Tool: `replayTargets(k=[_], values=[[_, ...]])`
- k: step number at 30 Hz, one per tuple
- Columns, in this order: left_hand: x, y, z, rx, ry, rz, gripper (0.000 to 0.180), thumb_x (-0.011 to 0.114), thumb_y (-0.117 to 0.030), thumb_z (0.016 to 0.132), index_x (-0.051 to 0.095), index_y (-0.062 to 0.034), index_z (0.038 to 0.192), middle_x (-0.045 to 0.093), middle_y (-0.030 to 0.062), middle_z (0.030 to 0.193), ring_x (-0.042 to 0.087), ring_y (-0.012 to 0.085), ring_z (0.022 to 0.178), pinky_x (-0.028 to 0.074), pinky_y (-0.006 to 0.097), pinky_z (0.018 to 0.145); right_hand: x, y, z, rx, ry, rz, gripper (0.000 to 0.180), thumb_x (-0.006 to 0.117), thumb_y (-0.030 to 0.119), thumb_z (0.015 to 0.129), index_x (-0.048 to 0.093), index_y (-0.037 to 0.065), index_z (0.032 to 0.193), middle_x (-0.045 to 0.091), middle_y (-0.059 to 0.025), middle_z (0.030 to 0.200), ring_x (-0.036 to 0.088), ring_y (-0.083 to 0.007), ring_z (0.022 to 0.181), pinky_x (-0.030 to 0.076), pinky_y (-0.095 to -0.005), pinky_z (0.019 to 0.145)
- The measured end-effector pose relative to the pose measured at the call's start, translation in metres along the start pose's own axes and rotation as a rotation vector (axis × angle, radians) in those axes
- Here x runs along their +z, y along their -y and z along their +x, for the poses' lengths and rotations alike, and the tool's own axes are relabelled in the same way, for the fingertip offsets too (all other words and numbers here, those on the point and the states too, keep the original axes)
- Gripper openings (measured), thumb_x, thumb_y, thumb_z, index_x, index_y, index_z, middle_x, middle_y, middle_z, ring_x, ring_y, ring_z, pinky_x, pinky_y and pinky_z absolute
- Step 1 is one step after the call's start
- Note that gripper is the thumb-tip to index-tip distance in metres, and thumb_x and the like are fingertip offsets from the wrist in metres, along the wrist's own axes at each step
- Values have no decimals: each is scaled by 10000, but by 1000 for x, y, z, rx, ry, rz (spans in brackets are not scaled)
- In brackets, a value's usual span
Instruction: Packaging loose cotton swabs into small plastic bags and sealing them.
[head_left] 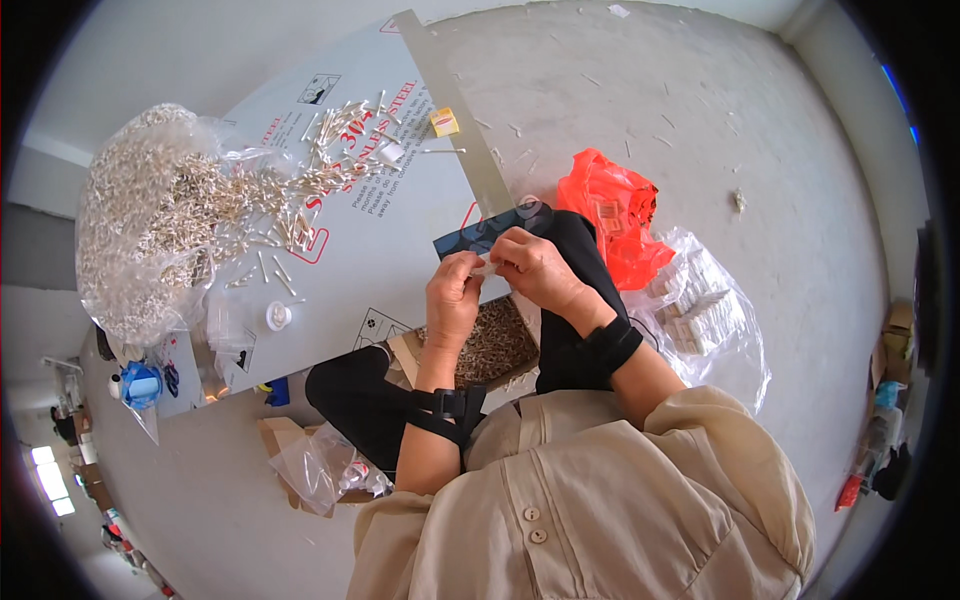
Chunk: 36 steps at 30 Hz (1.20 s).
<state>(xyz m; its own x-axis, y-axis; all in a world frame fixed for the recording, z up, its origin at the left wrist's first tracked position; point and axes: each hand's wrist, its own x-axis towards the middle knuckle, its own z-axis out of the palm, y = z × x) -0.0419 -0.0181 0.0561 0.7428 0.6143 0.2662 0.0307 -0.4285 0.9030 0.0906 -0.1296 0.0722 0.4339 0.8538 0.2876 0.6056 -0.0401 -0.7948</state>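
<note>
Bright, even daylight fills the scene, soft and nearly shadowless across the pale floor (700,120). A window (48,470) glows white at lower left. The clear plastic bag (150,220) throws small glints. Fisheye bending curves the metal strip (455,115), and black vignette rings the corners. The centre is sharp, the rim smeared.

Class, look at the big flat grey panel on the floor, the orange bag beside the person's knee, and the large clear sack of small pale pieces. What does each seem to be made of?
Flat grey panel: probably sheet metal under a matt protective film; thin, rigid, printed.
Crumpled orange bag: thin glossy plastic; it creases and shines.
Large clear sack: transparent plastic film; its contents show through.
</note>
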Motion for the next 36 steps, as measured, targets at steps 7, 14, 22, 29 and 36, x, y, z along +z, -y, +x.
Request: replayTargets(k=[7, 14, 22, 29, 36], values=[[-15, -11, 12, 253, 90, 378, 217, 737, 44, 649, 575, -24, 777, 566, 92, 814, 592, 299, 814, 505, 391, 650, -2, -4, 5, -267, 8, -172, 168, 734, 32, 677, 606, 33, 785, 600, -81, 843, 628, -309, 784, 525, -373, 688], [-14, -17, 7, 271, 110, 525, 202, 724, 28, 664, 560, -30, 766, 554, 85, 788, 582, 308, 781, 498, 411, 640, 3, 0, 5, -315, -19, -273, 177, 713, 5, 661, 567, 33, 758, 574, -80, 809, 591, -314, 782, 498, -397, 712], [-16, -13, 12, 352, 80, 480, 166, 685, 27, 710, 540, -39, 758, 522, 81, 754, 579, 294, 757, 494, 414, 623, 5, -3, 4, -305, -73, -172, 160, 677, 65, 713, 521, 45, 741, 541, -100, 770, 584, -328, 766, 498, -413, 695], [-16, -15, 15, 293, 137, 559, 136, 661, 26, 724, 549, -43, 759, 520, 68, 793, 571, 279, 789, 498, 400, 636, 2, -5, 7, -268, 15, -133, 204, 743, 20, 699, 596, 34, 841, 542, -90, 789, 591, -308, 758, 508, -373, 663], [-17, -13, 11, 367, 142, 610, 143, 629, 44, 736, 533, -38, 803, 523, 81, 827, 566, 284, 819, 502, 400, 652, 6, -7, 11, -389, 6, -232, 167, 721, 48, 739, 586, 23, 834, 510, -99, 831, 575, -292, 729, 503, -378, 640]])
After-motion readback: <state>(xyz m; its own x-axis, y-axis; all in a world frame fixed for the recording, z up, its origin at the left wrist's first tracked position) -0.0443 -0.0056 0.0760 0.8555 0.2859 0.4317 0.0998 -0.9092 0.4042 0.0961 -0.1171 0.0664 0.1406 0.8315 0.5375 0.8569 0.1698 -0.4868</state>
